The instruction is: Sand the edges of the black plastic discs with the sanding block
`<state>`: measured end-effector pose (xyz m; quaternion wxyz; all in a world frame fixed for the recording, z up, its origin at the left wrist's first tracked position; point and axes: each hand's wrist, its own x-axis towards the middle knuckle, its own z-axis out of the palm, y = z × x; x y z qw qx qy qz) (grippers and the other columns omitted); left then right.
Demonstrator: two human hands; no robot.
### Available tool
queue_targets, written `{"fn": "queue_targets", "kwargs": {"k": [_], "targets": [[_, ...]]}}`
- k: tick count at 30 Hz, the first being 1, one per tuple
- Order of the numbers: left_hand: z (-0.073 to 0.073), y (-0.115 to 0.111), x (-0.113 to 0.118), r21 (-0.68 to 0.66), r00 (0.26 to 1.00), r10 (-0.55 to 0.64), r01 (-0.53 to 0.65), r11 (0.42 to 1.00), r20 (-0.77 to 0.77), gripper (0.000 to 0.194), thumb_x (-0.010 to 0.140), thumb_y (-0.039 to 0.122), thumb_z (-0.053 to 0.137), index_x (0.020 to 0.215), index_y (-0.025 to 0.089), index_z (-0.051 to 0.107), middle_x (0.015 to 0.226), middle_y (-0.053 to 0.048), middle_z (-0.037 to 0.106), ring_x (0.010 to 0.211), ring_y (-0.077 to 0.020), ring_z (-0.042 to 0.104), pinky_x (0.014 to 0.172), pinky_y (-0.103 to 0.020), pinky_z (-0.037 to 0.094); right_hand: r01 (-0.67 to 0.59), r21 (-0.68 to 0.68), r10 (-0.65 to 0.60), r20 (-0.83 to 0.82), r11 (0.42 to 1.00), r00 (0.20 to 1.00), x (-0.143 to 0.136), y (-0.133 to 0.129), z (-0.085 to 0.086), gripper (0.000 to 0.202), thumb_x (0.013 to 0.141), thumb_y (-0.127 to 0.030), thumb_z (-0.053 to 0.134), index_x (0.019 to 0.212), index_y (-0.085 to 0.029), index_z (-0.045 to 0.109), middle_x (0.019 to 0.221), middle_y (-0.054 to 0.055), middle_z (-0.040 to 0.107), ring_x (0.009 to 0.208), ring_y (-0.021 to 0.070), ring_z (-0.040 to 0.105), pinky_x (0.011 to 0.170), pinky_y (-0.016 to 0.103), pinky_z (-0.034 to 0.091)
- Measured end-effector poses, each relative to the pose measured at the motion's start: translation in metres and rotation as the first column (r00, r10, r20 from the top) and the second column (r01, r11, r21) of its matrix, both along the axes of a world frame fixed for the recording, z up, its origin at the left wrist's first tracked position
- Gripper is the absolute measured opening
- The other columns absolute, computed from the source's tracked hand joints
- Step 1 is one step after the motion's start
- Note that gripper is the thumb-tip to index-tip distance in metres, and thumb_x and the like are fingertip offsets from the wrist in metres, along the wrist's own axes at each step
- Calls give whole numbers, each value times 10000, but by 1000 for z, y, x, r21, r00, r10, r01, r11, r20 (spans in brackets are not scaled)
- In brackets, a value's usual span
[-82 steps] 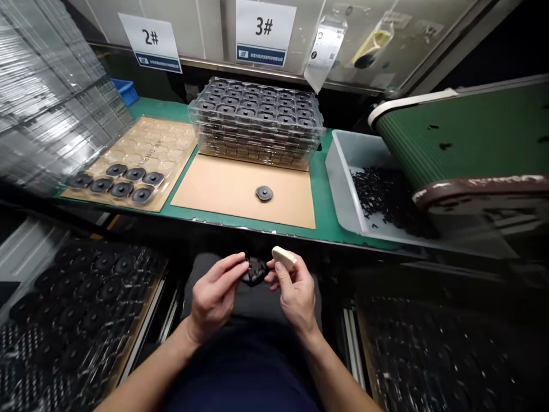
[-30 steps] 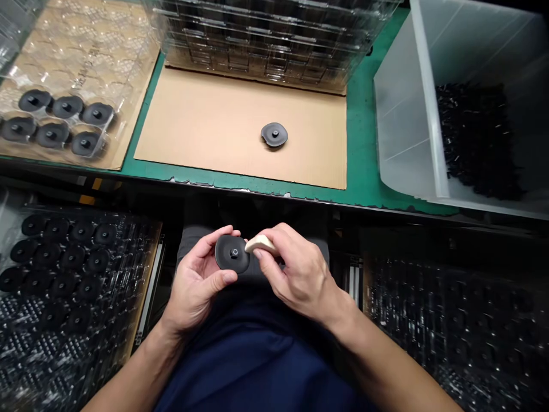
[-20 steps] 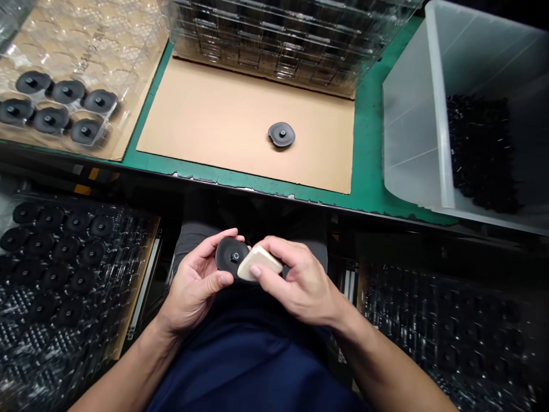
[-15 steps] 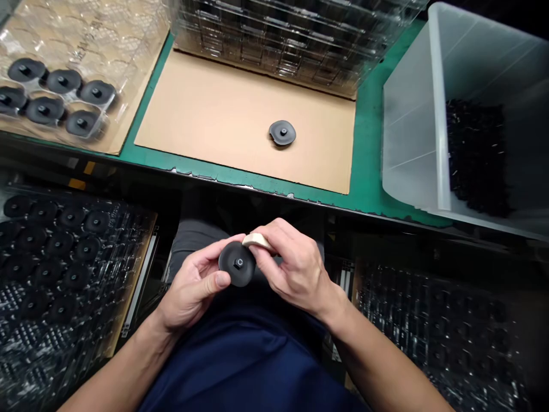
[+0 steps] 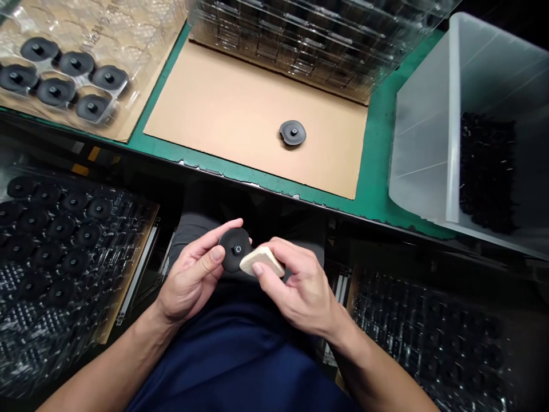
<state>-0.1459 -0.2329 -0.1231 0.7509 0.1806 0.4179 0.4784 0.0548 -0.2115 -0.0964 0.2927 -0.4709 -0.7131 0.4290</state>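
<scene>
My left hand (image 5: 193,274) grips a round black disc (image 5: 231,243) with a small raised hub at its middle, thumb on the face and fingers behind. A flat cream-coloured pad (image 5: 262,261) is pinched in my right hand (image 5: 300,283), and its left end overlaps the disc's lower right edge. Both hands are over my lap, below the table's front edge. On the cardboard sheet (image 5: 223,109) lies another black disc (image 5: 293,133), hub up.
At the upper left, a clear tray (image 5: 141,63) holds several black discs. Stacked clear trays (image 5: 300,40) stand behind the cardboard. A translucent bin (image 5: 422,131) with black parts is at the right. More trays flank my lap, at left (image 5: 115,229) and right (image 5: 394,309).
The cream pad has moved from the disc's upper right edge to its lower right and shows more of its flat face. My left hand and disc have shifted slightly up.
</scene>
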Motion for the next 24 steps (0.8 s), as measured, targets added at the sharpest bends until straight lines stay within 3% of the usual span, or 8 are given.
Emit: {"fn": "queue_targets", "kwargs": {"k": [3, 5, 9, 13, 17, 19, 22, 24], "targets": [[-2, 0, -1, -9, 1000, -13, 14, 1000, 10, 434, 920, 378, 803, 1326, 229, 766, 1167, -115, 792, 972, -245, 765, 799, -277, 648, 43, 98, -49, 55, 994, 997, 0, 0, -1, 145, 1040, -219, 572, 991, -190, 705, 853, 29, 627, 732, 147, 550, 684, 300, 426], [-3, -1, -1, -26, 1000, -9, 9, 1000, 10, 435, 924, 394, 800, 1320, 217, 769, 1168, -119, 789, 978, -239, 760, 805, -269, 648, 57, 151, -69, 76, 987, 995, 1, 2, -2, 138, 1036, -210, 577, 1024, -185, 712, 868, 34, 633, 752, 152, 555, 702, 306, 423], [-2, -1, -1, -76, 1000, 8, -7, 997, 14, 446, 923, 437, 797, 1298, 196, 779, 1131, -126, 791, 938, -228, 752, 791, -273, 651, -53, 36, 51, 48, 998, 998, 2, 5, -1, 137, 1010, -208, 598, 913, -184, 690, 755, -11, 542, 630, 117, 462, 605, 293, 362], [1, 0, 0, -114, 999, -35, 37, 993, 21, 444, 911, 460, 804, 1256, 179, 797, 1088, -120, 789, 828, -201, 731, 681, -249, 628, 27, 190, -57, 153, 981, 987, -2, 4, 0, 171, 1026, -224, 562, 913, -166, 675, 821, 24, 586, 724, 145, 500, 692, 312, 384], [3, -1, 2, -107, 996, 84, -85, 991, -18, 395, 938, 437, 787, 1265, 214, 793, 1084, -82, 798, 941, -175, 746, 852, -210, 626, -7, -90, 10, 29, 996, 1000, -8, -1, 0, 191, 981, -219, 593, 793, -185, 607, 712, -21, 524, 609, 116, 441, 581, 302, 331], [3, -2, 1, -81, 993, 108, -111, 990, -39, 400, 947, 429, 779, 1290, 224, 781, 1133, -88, 797, 1032, -187, 743, 932, -217, 612, -9, -135, 7, -15, 991, 1000, -9, 0, -3, 183, 987, -220, 598, 810, -185, 627, 710, -23, 535, 605, 117, 450, 576, 300, 342], [1, -3, 0, -68, 999, 22, -24, 997, -34, 421, 939, 440, 782, 1297, 219, 779, 1170, -110, 788, 972, -200, 743, 876, -258, 640, 48, 98, -52, 39, 994, 998, -8, 6, -9, 141, 1024, -202, 585, 955, -165, 702, 845, 29, 631, 733, 151, 549, 692, 308, 426], [-1, -2, 0, -72, 999, -44, 43, 996, -12, 423, 930, 462, 785, 1266, 205, 794, 1194, -121, 780, 896, -191, 732, 776, -253, 648, 9, 263, -32, 82, 965, 996, -7, 8, -12, 146, 1039, -180, 577, 1067, -149, 717, 964, 73, 678, 851, 185, 600, 788, 333, 465]]}}
